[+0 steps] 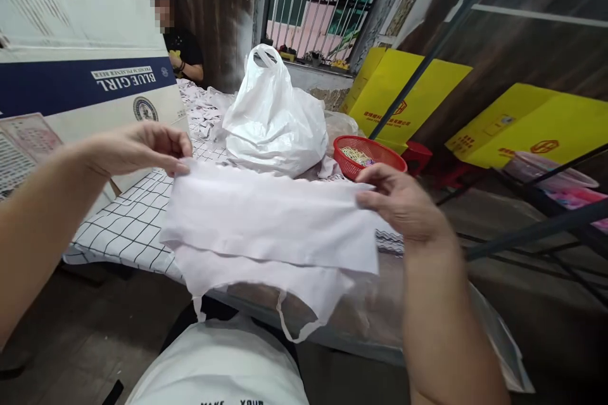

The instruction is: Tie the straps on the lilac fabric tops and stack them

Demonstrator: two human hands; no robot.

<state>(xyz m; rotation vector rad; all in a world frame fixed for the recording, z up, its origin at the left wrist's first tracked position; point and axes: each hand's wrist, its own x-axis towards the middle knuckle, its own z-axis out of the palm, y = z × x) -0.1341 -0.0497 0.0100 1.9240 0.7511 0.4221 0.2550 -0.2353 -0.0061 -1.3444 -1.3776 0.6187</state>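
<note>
Stretched between my hands is a pale pinkish-white strappy top (pixel 270 215), its scalloped edge uppermost and its thin straps dangling toward my lap. My left hand (pixel 142 149) pinches its upper left corner between thumb and fingers. At the upper right corner my right hand (pixel 399 199) has a similar pinch. The garment hangs over the near edge of a table with a white, black-checked cloth (pixel 133 221). Behind it stands a knotted white plastic bag (pixel 275 120); what is inside cannot be seen.
A cardboard box (pixel 90 82) stands at the left. Beyond the bag lies a heap of pale fabric pieces (pixel 204 104), near a seated person (pixel 185 54). A red basket (pixel 370 155) with small items sits at the right, beside a dark metal rack (pixel 536 228) and yellow boxes (pixel 408 92).
</note>
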